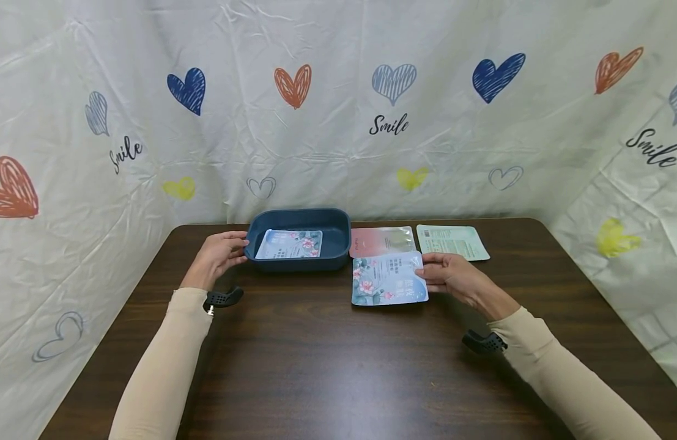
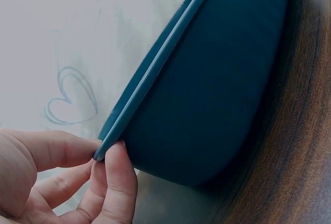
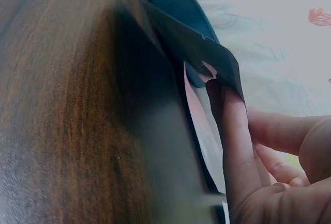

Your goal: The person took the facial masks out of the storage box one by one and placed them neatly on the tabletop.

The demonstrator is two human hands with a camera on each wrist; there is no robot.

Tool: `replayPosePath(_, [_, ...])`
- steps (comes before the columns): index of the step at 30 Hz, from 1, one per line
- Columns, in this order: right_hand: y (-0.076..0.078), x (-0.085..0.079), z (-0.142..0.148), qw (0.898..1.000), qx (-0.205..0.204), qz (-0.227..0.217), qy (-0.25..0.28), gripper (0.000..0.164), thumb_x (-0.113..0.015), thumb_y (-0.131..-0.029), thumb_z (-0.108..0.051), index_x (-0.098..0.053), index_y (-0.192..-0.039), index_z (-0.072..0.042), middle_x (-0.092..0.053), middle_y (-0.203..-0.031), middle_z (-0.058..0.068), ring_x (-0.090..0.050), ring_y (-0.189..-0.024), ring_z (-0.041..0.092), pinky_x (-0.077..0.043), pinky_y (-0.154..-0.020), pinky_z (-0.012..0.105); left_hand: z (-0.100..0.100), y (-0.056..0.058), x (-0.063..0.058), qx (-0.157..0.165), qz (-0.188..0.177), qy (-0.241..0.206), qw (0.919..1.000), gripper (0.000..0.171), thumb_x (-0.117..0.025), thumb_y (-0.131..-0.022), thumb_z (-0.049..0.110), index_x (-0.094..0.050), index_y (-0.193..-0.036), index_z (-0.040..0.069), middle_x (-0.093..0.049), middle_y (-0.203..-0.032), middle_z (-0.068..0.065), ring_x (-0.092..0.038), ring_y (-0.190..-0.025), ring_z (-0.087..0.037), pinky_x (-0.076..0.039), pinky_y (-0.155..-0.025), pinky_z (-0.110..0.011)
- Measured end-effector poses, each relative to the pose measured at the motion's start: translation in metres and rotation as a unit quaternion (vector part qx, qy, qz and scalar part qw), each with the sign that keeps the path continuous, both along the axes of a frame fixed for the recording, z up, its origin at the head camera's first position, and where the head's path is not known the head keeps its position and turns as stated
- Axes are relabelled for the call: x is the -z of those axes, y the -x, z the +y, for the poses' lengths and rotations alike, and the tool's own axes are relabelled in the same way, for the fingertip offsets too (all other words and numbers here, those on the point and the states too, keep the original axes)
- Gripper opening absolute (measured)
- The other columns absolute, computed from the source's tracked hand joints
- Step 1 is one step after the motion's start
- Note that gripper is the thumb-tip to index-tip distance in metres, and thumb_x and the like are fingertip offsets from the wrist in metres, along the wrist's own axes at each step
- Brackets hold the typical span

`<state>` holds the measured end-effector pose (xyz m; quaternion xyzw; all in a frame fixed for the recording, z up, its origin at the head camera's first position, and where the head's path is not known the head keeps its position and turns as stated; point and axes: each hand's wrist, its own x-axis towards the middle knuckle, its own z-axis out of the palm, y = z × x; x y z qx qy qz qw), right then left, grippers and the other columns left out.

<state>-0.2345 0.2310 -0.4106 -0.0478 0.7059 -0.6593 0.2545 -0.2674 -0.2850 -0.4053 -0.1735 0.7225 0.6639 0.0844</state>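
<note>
My left hand [image 1: 219, 255] pinches the left rim of a dark blue plastic basin [image 1: 298, 264], thumb on one side and fingers on the other, as the left wrist view shows. Inside the basin lies a light blue sachet [image 1: 288, 244] printed with pink flowers. A second light blue floral sachet [image 1: 390, 278] is pinched at its right edge by my right hand [image 1: 454, 278]. In the right wrist view this sachet [image 3: 199, 43] is seen nearly edge-on, raised off the table. Just behind it is a pink sachet [image 1: 381, 240], partly covered in the head view.
A pale green sachet [image 1: 452, 241] lies at the back right, beside the pink one. The brown wooden table [image 1: 327, 366] has its back edge close behind the basin. A white curtain [image 1: 338, 140] with printed hearts hangs behind and along both sides.
</note>
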Motion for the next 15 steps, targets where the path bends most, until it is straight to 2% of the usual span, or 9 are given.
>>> replayPosePath(6, [0.0004, 0.0052, -0.0049, 1.0, -0.007, 0.006, -0.016, 0.055, -0.063, -0.101, -0.009, -0.037, -0.144, 0.013, -0.071, -0.106, 0.003, -0.071, -0.092, 0.015, -0.06, -0.083, 0.032, -0.0008, 0.001, 0.0011, -0.001, 0.002, -0.004, 1.0, 0.045, -0.059, -0.103, 0.012, -0.053, -0.146, 0.006, -0.056, -0.128, -0.013, -0.063, -0.086, -0.014, -0.059, -0.081, -0.024])
replayPosePath(15, [0.0028, 0.0027, -0.0098, 0.994, 0.01, 0.019, -0.107, 0.058, -0.066, -0.098, -0.008, -0.038, -0.145, 0.012, -0.07, -0.11, 0.011, -0.068, -0.089, 0.013, -0.061, -0.08, 0.032, -0.0007, 0.0016, 0.0008, -0.004, -0.003, -0.005, 1.0, 0.045, -0.06, -0.103, 0.014, -0.053, -0.146, 0.006, -0.055, -0.134, -0.016, -0.062, -0.088, -0.016, -0.059, -0.079, -0.024])
